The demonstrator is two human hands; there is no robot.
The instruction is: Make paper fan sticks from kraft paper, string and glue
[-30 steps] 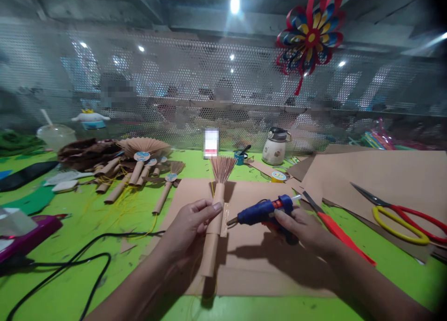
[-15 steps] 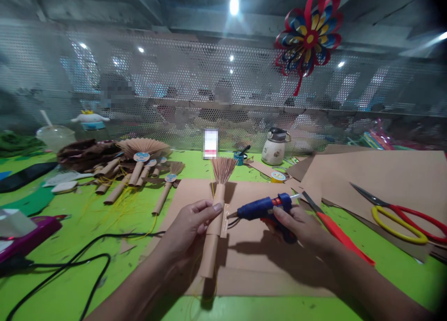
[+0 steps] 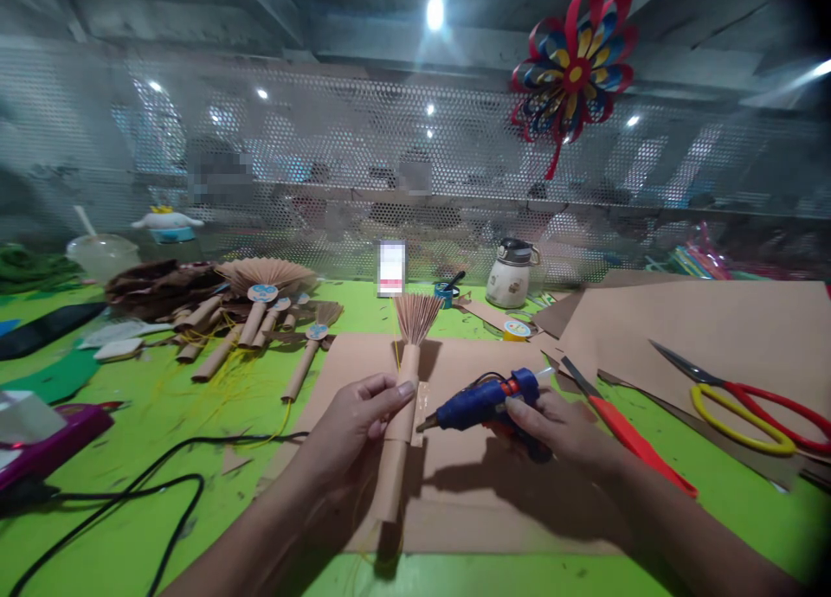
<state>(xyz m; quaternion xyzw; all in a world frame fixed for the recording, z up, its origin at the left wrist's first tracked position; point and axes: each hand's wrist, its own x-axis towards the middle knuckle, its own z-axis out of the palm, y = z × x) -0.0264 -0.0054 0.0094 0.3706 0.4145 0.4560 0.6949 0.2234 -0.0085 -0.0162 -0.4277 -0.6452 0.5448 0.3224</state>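
Observation:
In my left hand [image 3: 370,411] is a folded paper fan, its pleated brown head [image 3: 417,317] upright above a rolled paper handle [image 3: 390,480]. A loose paper flap [image 3: 421,400] with shiny glue on it sticks out from the handle's right side. My right hand [image 3: 545,420] is closed round a blue hot glue gun [image 3: 477,404], whose nozzle points left at the flap's lower part. Whether the nozzle touches the paper I cannot tell. Beneath both hands lies a brown paper sheet [image 3: 493,493], and a yellow string hangs along the fan.
Finished-looking paper fans [image 3: 263,290] lie in a heap at left. A black cable [image 3: 175,446] crosses the green table [image 3: 117,536] near a purple power strip [image 3: 58,437]. At right are a red-handled utility knife [image 3: 640,446], scissors [image 3: 746,407] and a bottle [image 3: 510,277].
The glue gun's nozzle has moved down along the flap and tilted lower. Glue shows further along the flap. My left hand holds the fan almost still.

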